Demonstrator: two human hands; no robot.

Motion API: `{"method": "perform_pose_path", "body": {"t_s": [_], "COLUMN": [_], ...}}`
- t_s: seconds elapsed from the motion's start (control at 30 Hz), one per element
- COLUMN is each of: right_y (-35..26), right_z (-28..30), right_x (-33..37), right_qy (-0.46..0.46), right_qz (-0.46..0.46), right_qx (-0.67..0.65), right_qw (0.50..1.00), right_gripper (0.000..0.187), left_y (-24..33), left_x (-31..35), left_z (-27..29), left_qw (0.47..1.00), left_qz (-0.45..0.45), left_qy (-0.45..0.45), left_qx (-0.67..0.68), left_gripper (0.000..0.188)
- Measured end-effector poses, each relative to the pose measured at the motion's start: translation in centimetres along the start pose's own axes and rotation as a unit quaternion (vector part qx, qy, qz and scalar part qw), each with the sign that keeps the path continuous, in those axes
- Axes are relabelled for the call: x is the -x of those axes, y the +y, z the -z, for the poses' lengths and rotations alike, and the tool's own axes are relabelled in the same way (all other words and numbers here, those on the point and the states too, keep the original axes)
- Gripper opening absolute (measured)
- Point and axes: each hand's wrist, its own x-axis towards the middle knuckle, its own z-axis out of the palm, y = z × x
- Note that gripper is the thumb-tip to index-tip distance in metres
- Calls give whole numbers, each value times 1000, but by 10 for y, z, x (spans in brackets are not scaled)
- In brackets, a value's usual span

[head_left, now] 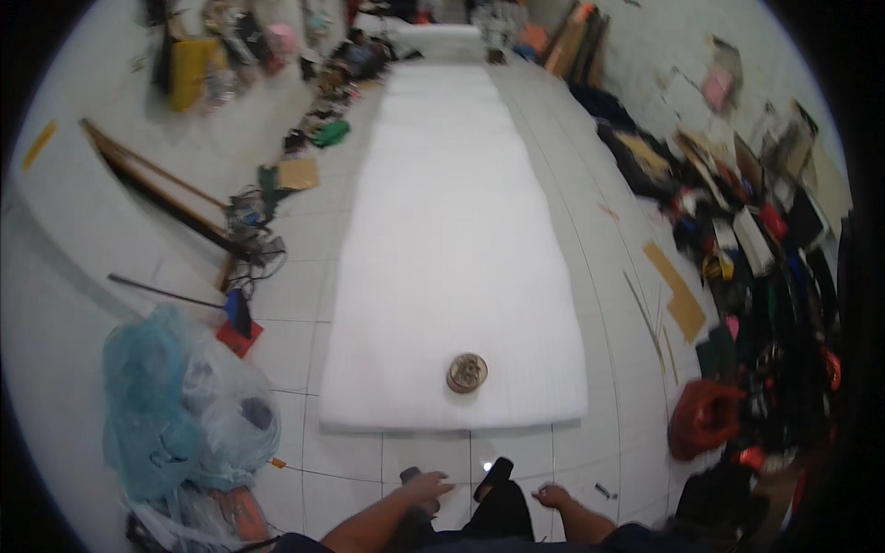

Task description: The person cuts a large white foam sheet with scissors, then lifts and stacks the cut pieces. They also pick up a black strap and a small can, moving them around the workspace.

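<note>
A long sheet of white foam [452, 230] lies unrolled on the floor ahead of me, running from the far roll to just before my feet. On its near end stands a round tin [466, 373] with a brownish, uneven top; its contents are too small to make out. My left hand [426, 487] is held low before the sheet's near edge, fingers stretched out and nothing in it. To the right, my right hand [553, 498] hangs with loosely bent fingers and no visible object. Neither hand touches the sheet or the tin.
Big clear and bluish plastic bags [152, 396] sit at the near left, beside a red dustpan [240, 337]. Mixed clutter lines the right wall, with a red plastic bag [705, 419] and a cardboard strip [678, 293]. The white foam roll [438, 41] lies at the far end.
</note>
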Motion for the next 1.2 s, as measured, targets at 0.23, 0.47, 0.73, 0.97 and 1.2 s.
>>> {"method": "perform_pose_path", "body": {"t_s": [0.23, 0.47, 0.73, 0.97, 1.2], "right_y": [33, -6, -35, 117, 116], "right_z": [-13, 3, -11, -91, -125], "right_x": [94, 105, 132, 104, 163], "right_qy": [43, 111, 93, 8, -84], "right_qz": [-85, -25, 80, 55, -4], "right_qx": [-258, -341, -338, -172, -94], "right_qw": [961, 933, 933, 984, 992], "right_gripper": [44, 42, 39, 42, 39], "left_y": [-199, -189, -131, -82, -80], "left_x": [183, 260, 264, 324, 385], "left_z": [62, -15, -191, -265, -391], "left_qw": [883, 782, 856, 811, 735], "left_qz": [283, 390, 318, 327, 418], "left_qy": [332, 414, 308, 354, 383], "left_qx": [172, 253, 267, 330, 372], "left_gripper": [52, 52, 58, 61, 57]}}
